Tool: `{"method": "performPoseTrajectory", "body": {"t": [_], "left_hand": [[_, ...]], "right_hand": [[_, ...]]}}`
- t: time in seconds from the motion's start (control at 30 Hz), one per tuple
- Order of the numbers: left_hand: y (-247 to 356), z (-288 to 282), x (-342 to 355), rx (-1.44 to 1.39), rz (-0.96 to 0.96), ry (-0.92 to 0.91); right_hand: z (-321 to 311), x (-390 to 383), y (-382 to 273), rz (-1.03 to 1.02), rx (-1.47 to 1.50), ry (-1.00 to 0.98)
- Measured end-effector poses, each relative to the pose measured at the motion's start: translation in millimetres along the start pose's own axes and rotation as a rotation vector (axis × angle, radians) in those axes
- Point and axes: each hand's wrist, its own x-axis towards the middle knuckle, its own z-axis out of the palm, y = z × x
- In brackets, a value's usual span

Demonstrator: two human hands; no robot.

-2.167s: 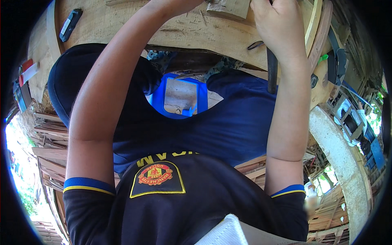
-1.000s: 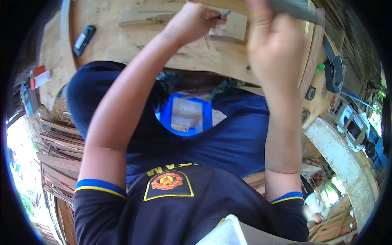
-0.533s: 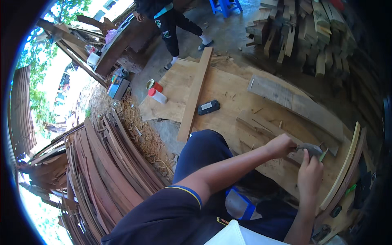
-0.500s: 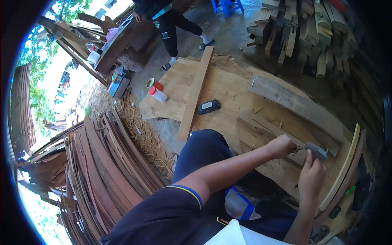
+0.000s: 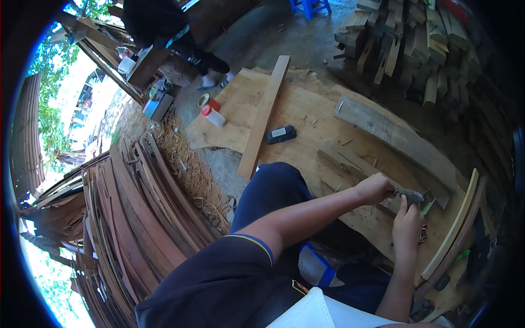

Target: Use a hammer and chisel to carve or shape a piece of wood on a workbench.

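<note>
Grey tool (image 5: 412, 195), partly covered by right hand (image 5: 409, 220), outline unclear

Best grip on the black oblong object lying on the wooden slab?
Probably from above, pinching the black oblong object across its long edges at mid-length: it lies flat, uncovered, and the brown wooden plank sits close to its left end.

the left arm (image 5: 314, 215) is slanting across toward the right, the left hand (image 5: 376, 188) curling into a fist, while the right forearm (image 5: 400, 277) is standing steeper and the right hand (image 5: 410, 223) is gripping just beside, one digit (image 5: 403, 203) pointing up.
</note>
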Motion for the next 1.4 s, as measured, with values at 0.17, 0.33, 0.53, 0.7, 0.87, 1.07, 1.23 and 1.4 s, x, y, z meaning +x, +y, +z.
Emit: {"method": "performPoseTrajectory", "body": {"t": [0.17, 0.33, 0.53, 0.7, 0.87, 1.07, 1.23, 1.4], "left_hand": [[8, -2, -6, -0.016, -0.026, 0.048], [1, 7, -4, -0.118, 0.05, 0.213], [-40, -28, -5, 0.094, -0.1, 0.281], [26, -45, 10, -0.132, -0.275, 0.202], [22, -39, -6, -0.036, -0.244, 0.167], [27, -37, -7, 0.035, -0.241, 0.171], [26, -34, -12, 0.064, -0.121, 0.114], [32, -36, -11, 0.054, -0.045, 0.089]], "right_hand": [[-13, -9, -5, 0.039, 0.111, 0.017], [4, -13, 25, 0.044, -0.107, -0.103], [3, 14, 15, -0.017, 0.063, 0.076], [-43, 23, 6, 0.288, 0.003, -0.018], [-43, 5, -3, 0.212, 0.098, 0.082], [-37, 6, -3, 0.119, 0.094, 0.071], [-37, 6, -13, 0.168, 0.099, 0.02], [-37, 4, -18, 0.113, 0.141, 0.021]]}}
